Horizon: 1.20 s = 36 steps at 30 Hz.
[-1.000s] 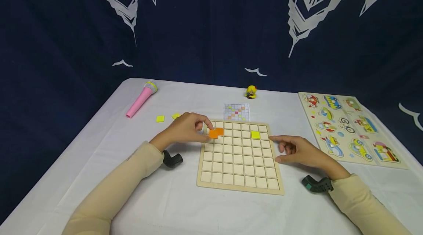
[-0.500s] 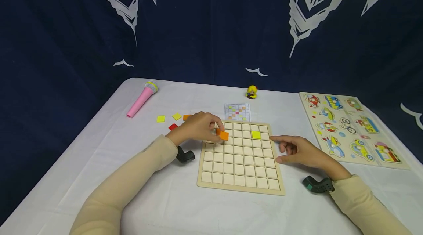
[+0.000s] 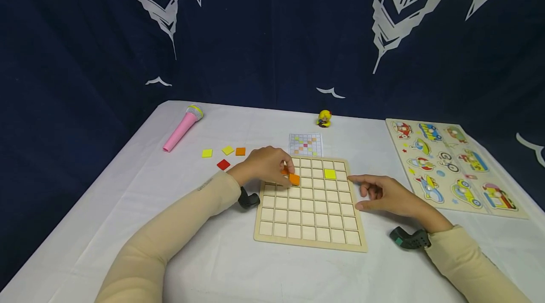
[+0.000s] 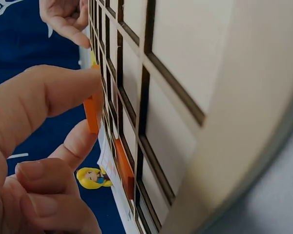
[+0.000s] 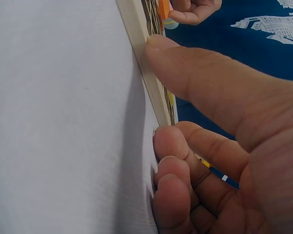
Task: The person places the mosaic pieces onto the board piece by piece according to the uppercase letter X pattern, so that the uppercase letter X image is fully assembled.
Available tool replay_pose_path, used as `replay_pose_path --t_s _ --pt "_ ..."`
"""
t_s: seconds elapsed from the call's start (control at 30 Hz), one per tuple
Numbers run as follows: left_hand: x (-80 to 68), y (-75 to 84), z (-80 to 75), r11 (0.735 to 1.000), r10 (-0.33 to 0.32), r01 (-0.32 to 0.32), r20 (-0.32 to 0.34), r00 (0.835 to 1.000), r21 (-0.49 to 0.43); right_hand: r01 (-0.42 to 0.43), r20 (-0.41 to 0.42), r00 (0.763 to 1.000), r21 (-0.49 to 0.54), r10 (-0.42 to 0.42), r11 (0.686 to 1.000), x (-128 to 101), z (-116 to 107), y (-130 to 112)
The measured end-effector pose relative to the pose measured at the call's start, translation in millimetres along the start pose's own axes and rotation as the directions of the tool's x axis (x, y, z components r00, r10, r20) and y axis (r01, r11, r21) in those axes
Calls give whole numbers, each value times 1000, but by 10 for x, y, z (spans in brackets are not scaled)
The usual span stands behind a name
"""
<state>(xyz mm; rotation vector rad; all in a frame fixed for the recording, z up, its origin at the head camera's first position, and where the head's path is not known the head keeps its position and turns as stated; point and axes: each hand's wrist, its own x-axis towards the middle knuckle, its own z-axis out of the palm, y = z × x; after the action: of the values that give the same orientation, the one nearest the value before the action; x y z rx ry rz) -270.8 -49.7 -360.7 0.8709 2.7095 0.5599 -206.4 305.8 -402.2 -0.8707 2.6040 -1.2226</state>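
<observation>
Yellow tile (image 3: 329,173) and orange tile (image 4: 124,168) already laid on the board (image 3: 311,245), another orange piece (image 3: 294,180) pinched by left hand (image 3: 268,164), four loose tiles (image 3: 206,153) unplaced, board just touched by relaxed right hand (image 3: 389,195).

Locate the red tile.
In the head view, the red tile lies on the table, left of the grid board, between a yellow tile and the left sleeve.

tile (image 3: 294,180): orange, square, was pinched by left hand (image 3: 267,164) over board (image 3: 307,205) | board: wooden, gridded, was laid flat, touched at right edge by right hand (image 3: 386,194)
</observation>
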Motion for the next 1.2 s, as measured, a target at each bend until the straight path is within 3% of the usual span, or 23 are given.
replay_pose_path --t_s 0.77,1.2 --pt "13 15 38 998 -62 61 36 997 15 19 3 1000 7 -19 1000 -5 3 15" --pt "-216 -187 -110 991 -5 3 -14 1000 -132 16 0 1000 -5 -16 1000 1 0 -4"
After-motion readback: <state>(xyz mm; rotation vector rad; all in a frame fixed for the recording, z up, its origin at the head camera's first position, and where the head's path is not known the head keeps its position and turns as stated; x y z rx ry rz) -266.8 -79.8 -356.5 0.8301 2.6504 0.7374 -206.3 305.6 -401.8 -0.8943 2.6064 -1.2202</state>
